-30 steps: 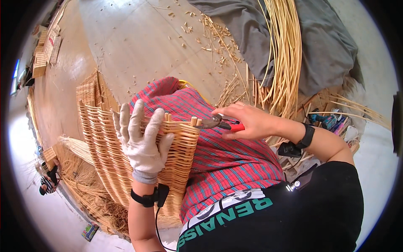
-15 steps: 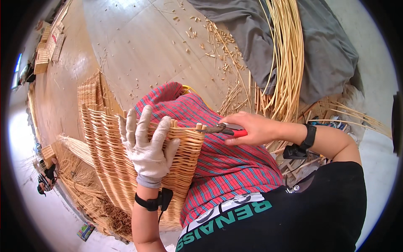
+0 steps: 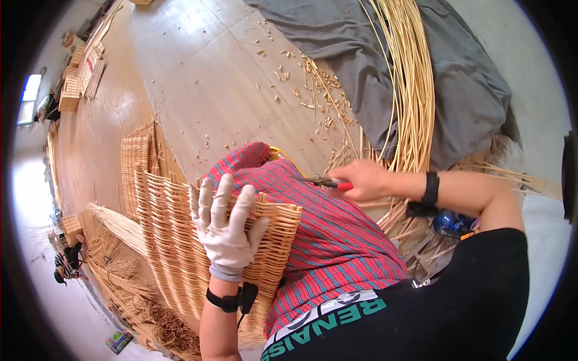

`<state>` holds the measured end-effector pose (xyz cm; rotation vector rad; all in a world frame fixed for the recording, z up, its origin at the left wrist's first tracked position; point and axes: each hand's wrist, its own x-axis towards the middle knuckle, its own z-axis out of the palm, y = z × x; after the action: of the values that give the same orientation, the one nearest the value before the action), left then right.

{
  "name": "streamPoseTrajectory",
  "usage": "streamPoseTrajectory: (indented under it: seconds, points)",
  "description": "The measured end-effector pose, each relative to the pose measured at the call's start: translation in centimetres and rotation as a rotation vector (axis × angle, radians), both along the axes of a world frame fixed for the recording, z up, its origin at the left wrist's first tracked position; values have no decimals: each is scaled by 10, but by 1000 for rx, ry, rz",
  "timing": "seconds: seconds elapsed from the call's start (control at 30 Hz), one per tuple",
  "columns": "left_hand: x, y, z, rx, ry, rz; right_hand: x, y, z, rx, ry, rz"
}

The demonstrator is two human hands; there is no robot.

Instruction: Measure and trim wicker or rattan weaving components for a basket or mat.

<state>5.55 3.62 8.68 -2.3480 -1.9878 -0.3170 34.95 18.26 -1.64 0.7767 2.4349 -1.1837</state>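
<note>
A woven wicker basket [image 3: 174, 240] leans tilted at my lap, with short stake ends along its top rim. My left hand [image 3: 227, 231], in a whitish glove, lies against its side near the right corner. The fingers are stretched out and spread, their tips reaching past the rim. My bare right hand [image 3: 359, 180] is closed on red-handled pruning shears [image 3: 323, 181]. Their dark jaws point left, above and apart from the basket's right corner. Under the hands, a red striped cloth [image 3: 337, 240] covers my lap.
Long peeled wicker rods [image 3: 415, 78] lie on a grey cloth [image 3: 469, 90] at the far right. Cut offcuts [image 3: 325, 96] litter the floor. Another woven piece [image 3: 138, 159] stands beyond the basket, with loose straw-like bundles [image 3: 114, 259] at left. A person [image 3: 66, 265] is far left.
My right hand has lifted the shears up and away from the rim's right corner. The stake ends there no longer stick up. The basket and left hand sit slightly lower and farther right in view.
</note>
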Motion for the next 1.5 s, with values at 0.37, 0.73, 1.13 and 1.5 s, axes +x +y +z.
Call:
streamPoseTrajectory:
  seconds: [0.37,0.73,1.13,1.5]
  points:
    - [-3,4,-5,237,-157,93,-49,-24,3,-201,499,-111]
    - [-4,4,-5,249,-198,157,-51,-6,-10,145,461,-145]
    - [-103,-84,6,464,-174,816,-34,-31,7,-327,474,-404]
    - [-31,-112,-15,126,-91,667,-73,-3,21,-954,661,-380]
